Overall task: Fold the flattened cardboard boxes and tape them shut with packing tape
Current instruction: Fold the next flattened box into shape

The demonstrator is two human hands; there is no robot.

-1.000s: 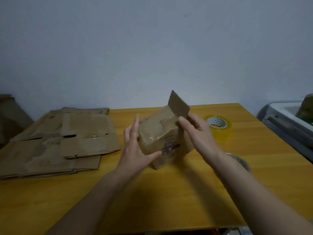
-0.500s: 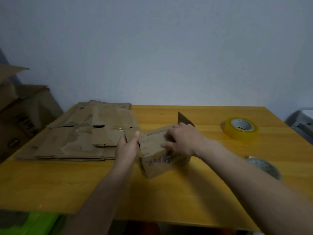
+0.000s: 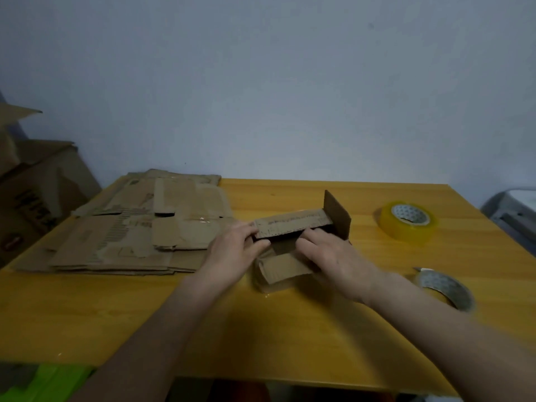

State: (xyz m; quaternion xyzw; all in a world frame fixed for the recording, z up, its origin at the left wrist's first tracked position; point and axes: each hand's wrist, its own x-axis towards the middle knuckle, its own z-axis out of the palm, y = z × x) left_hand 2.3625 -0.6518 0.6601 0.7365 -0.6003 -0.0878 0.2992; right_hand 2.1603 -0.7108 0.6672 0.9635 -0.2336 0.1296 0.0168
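Small box (image 3: 293, 256) at table (image 3: 261, 329) centre, right of flat cardboard stack (image 3: 139, 233), top open. Left hand (image 3: 235, 256) pinches far flap; right hand (image 3: 333, 256) fingers curled over inner flap. Risk: upright end flap (image 3: 336, 216) springs back; tape rolls (image 3: 406, 223) right of box, beyond grasp while both hands hold.

Brown cardboard box (image 3: 285, 266), yellow tape roll (image 3: 407, 223), orange-yellow woodgrain table (image 3: 261, 329), pale grey wall (image 3: 261, 82).

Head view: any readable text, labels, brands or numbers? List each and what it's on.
None can be read.
Big carton at the left edge: dark printed characters on its side, too blurred to read.
Same carton: a small reddish oval mark lower down, unreadable.
Small box in the hands: faint marks along its far flap, illegible.
Flattened stack and both tape rolls: no text visible.
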